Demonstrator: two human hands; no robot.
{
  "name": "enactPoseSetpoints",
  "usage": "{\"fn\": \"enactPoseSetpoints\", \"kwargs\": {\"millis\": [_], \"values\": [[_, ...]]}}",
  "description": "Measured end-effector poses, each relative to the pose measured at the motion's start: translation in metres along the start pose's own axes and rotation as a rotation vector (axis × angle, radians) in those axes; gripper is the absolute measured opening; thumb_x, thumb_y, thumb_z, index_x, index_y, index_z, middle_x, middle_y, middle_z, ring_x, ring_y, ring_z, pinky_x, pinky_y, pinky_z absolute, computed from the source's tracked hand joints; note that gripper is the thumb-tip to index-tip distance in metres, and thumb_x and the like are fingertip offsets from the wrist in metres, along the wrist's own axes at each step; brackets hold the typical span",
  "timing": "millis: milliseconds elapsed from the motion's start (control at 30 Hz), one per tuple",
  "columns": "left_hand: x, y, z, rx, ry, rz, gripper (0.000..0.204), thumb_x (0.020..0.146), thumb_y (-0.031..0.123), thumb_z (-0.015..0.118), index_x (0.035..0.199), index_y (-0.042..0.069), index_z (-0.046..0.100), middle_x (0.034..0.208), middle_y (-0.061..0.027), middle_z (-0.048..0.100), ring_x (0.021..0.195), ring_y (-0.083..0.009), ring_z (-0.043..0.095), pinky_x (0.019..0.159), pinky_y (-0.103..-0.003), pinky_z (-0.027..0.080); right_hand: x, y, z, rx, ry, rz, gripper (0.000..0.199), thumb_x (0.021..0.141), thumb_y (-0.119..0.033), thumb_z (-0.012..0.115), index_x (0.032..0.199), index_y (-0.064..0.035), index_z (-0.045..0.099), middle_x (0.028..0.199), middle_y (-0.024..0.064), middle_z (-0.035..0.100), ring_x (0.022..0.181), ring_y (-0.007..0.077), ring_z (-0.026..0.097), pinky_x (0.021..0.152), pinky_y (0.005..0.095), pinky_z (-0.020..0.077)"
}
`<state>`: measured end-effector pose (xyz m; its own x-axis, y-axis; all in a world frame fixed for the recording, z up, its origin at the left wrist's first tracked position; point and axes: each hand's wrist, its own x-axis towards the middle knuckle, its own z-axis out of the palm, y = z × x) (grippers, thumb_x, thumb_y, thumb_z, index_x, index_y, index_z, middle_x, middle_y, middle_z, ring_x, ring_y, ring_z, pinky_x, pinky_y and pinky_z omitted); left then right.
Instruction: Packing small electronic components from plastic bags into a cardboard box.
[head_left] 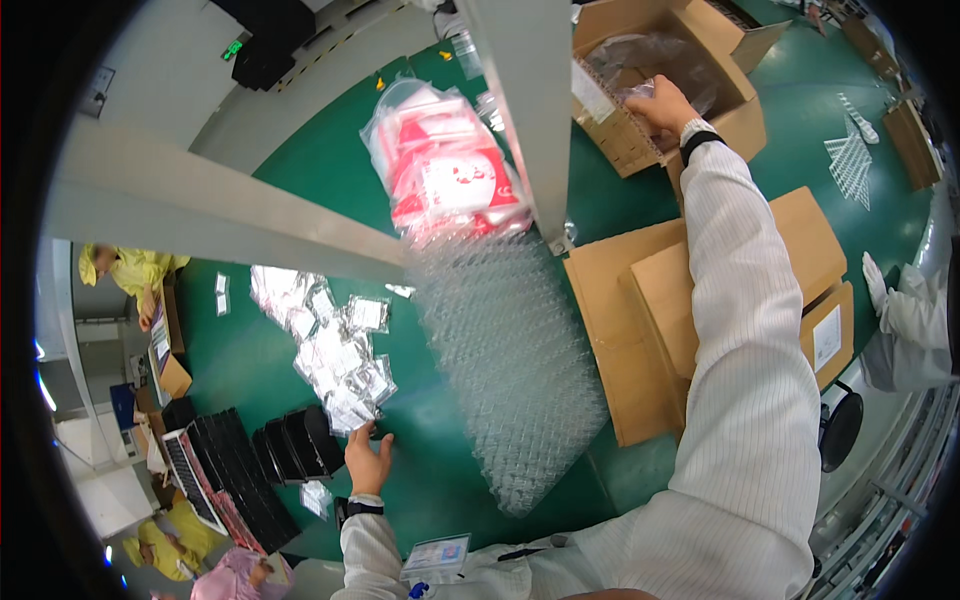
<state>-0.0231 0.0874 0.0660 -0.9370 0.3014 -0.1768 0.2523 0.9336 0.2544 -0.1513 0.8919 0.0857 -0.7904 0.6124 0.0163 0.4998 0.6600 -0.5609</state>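
My right hand (665,105) reaches over the near wall of an open cardboard box (745,120) at the far right. Its fingers are curled beside clear plastic film (640,50) inside the box; what they hold, if anything, is hidden. At the lower middle, my left hand (368,464) rests on the green table with thumb and fingers apart. Its fingertips are at the near end of a pile of small clear plastic packets (345,365), by a small dark piece. Between my arms lies a long sheet of bubble wrap (515,370).
Clear bags with red-and-white contents (450,165) lie beyond the bubble wrap. Flattened cardboard (640,300) lies under my right forearm. A grey metal post (525,110) and bar cross the table. Black trays (295,445) stand left. A person in yellow (135,270) is at the left edge.
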Motion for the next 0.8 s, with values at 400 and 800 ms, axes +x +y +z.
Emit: {"fn": "enactPoseSetpoints", "kwargs": {"millis": [400,800], "values": [[0.014,-0.005,0.001,-0.068,0.000,-0.038,0.037,0.087,0.022,0.081,0.115,-0.001,0.073,0.099,-0.0220,0.075,0.092,-0.0392,0.073,0.083,-0.047,0.057,-0.083,-0.044,-0.148,1.380,-0.154,-0.027,0.047,0.096,-0.026,0.075,0.134,-0.0026,0.060,0.119,0.0112,0.071,0.109,0.0225,0.071,0.094,0.0426,0.0609],[0.019,-0.006,-0.003,-0.106,0.009,-0.067,0.031,0.090,0.023,0.080,0.111,0.001,0.076,0.094,-0.0198,0.076,0.086,-0.0365,0.074,0.080,-0.044,0.057,-0.203,-0.086,-0.075,1.337,-0.782,0.050,0.069,0.095,-0.038,0.071,0.149,-0.0002,0.048,0.119,0.0163,0.069,0.101,0.0259,0.073,0.085,0.0392,0.0644]]}}
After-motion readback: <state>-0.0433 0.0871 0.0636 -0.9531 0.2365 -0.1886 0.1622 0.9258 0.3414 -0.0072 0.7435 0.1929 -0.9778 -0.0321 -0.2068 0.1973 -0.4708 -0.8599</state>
